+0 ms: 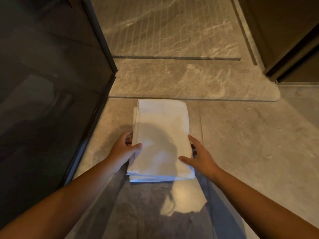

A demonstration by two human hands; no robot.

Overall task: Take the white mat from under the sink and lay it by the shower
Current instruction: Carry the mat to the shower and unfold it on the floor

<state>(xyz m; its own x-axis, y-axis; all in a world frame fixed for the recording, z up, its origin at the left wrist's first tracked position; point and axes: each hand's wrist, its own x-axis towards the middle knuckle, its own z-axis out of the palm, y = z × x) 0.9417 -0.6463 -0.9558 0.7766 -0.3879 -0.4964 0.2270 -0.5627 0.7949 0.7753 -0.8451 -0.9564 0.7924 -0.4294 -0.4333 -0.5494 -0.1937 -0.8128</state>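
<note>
Holding the folded white mat [162, 138] just outside the shower, at twelve o'clock from the body, its far edge lying near the raised marble threshold [189, 81]; whether resting on the floor tiles [250, 135] or hovering just above, impossible to tell. Left hand [123, 149] gripping the nine o'clock edge, thumb on top and fingers curled beneath. Right hand [198, 156] clasping the three o'clock edge likewise, thumb lying flat across the cloth. Probably keeping both sides pinched so the layers stay square for unfolding. Looking soft, thick and layered, with a stitched hem along the left side. Veined, glossy stone ahead; dark glass shower panel [51, 83] at ten o'clock.
</note>
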